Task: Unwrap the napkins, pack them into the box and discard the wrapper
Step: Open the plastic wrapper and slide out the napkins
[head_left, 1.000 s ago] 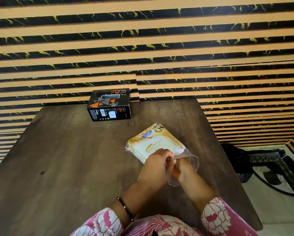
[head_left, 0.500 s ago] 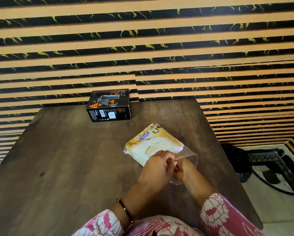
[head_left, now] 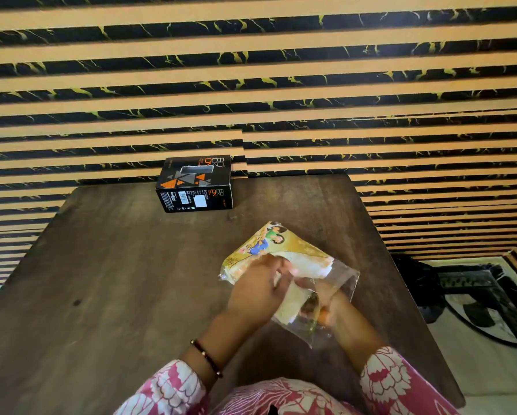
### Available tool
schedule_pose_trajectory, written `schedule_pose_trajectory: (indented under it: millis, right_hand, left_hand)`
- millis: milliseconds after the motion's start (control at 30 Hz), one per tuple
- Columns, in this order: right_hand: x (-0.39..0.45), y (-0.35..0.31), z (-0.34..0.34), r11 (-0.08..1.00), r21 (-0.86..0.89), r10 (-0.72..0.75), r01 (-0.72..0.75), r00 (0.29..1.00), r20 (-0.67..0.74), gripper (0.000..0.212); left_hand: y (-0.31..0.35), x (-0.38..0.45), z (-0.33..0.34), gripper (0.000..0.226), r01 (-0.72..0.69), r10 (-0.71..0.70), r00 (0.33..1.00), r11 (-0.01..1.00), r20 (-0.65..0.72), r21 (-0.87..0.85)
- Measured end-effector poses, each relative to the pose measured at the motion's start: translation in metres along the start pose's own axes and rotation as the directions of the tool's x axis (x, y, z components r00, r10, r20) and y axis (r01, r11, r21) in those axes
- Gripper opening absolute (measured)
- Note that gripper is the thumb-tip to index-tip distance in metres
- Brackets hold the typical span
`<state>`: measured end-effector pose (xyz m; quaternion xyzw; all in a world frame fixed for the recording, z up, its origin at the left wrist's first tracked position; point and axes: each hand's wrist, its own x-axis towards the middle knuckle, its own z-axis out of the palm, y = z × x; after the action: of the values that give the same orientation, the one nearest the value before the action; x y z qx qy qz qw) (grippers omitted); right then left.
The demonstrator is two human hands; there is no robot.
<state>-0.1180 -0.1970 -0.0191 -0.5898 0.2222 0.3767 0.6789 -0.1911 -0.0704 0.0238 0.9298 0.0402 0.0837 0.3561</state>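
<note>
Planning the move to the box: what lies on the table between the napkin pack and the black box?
Nothing: in the head view only bare table separates the napkin pack from the black box.

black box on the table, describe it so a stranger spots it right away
On the dark wooden table, look to the far edge against the striped wall. The small black cardboard box sits there alone, marked with orange and grey triangles, well apart from the napkin packet.

wall (head_left: 281, 70): orange/black marbled stripes | table (head_left: 116, 280): dark wood | floor (head_left: 490, 369): pale, at rt
</note>
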Motion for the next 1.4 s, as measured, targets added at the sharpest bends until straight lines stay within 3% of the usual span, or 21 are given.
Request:
schedule_pose_trajectory:
  millis: [100,233,333,467,533,600,667,733,800,867,933,1000,1067,1133,1233,1400]
  right_hand:
    - [-0.004,-0.004,-0.017,0.996,-0.081,0.025,-0.021,0.999,0.045,0.037]
    - [-0.002,0.008,-0.035,1.0,-0.002,0.018,-0.018,0.989,0.144,0.028]
    - [-0.001,0.017,-0.036,0.999,-0.023,-0.023,0.025,0.996,0.089,0.031]
    - [0.002,0.018,-0.042,0.997,-0.022,-0.074,0.075,0.996,0.055,0.041]
    - [0.0,0.015,-0.047,0.966,-0.196,-0.184,0.171,0.982,-0.048,0.029]
    - [-0.006,0.008,-0.048,0.861,-0.46,-0.312,0.216,0.939,-0.142,0.024]
    - [-0.007,-0.001,-0.051,0.691,-0.692,-0.413,0.21,0.9,-0.139,0.038]
    - [-0.005,-0.008,-0.054,0.585,-0.791,-0.43,0.179,0.895,-0.116,0.044]
    - [-0.004,-0.012,-0.058,0.628,-0.759,-0.366,0.171,0.926,-0.094,0.043]
    - [-0.006,-0.011,-0.062,0.739,-0.642,-0.279,0.203,0.96,-0.018,0.04]
    - [-0.004,-0.007,-0.065,0.817,-0.545,-0.176,0.186,0.982,0.071,0.042]
    - [-0.001,-0.002,-0.063,0.891,-0.436,-0.09,0.129,0.99,0.109,0.052]
    - [0.006,0.005,-0.062,0.962,-0.265,-0.028,0.063,0.99,0.137,0.063]
    - [0.008,0.011,-0.059,0.987,-0.161,0.006,0.021,0.986,0.165,0.061]
    - [0.008,0.018,-0.057,0.992,-0.122,-0.008,0.028,0.986,0.164,0.051]
    - [-0.007,0.007,-0.053,0.968,-0.146,-0.188,0.203,0.976,0.108,0.035]
  left_hand:
    - [-0.039,0.01,-0.01,0.031,0.173,-0.168,0.98,0.984,-0.104,0.049]
    - [-0.082,0.009,0.0,0.035,0.428,-0.436,0.9,0.887,0.007,0.171]
    - [-0.087,0.001,0.015,0.034,0.463,-0.476,0.877,0.874,0.071,0.148]
    - [-0.089,-0.004,0.0,0.017,0.487,-0.49,0.871,0.869,0.021,0.088]
    - [-0.096,-0.008,-0.011,0.005,0.499,-0.501,0.866,0.861,-0.012,0.095]
    - [-0.105,-0.011,-0.017,0.012,0.516,-0.52,0.854,0.849,0.007,0.117]
    - [-0.109,-0.013,-0.014,0.016,0.508,-0.525,0.841,0.849,0.128,0.144]
    - [-0.104,-0.016,-0.009,0.008,0.44,-0.494,0.834,0.864,0.245,0.244]
    - [-0.097,-0.017,-0.003,0.04,0.35,-0.442,0.872,0.864,0.211,0.363]
    - [-0.083,-0.013,0.0,0.068,0.211,-0.292,0.951,0.854,0.103,0.476]
    - [-0.07,-0.009,0.003,0.084,-0.064,-0.072,0.971,0.839,0.226,0.54]
    - [-0.065,-0.005,0.008,0.094,-0.181,-0.05,0.921,0.823,0.387,0.538]
    - [-0.066,-0.004,0.013,0.098,-0.154,-0.116,0.878,0.85,0.465,0.504]
    - [-0.067,-0.004,0.015,0.099,-0.151,-0.124,0.87,0.855,0.478,0.496]
    - [-0.073,-0.002,0.017,0.106,-0.171,-0.139,0.865,0.822,0.482,0.543]
    - [-0.083,-0.002,0.014,0.108,-0.066,-0.284,0.837,0.795,0.467,0.603]
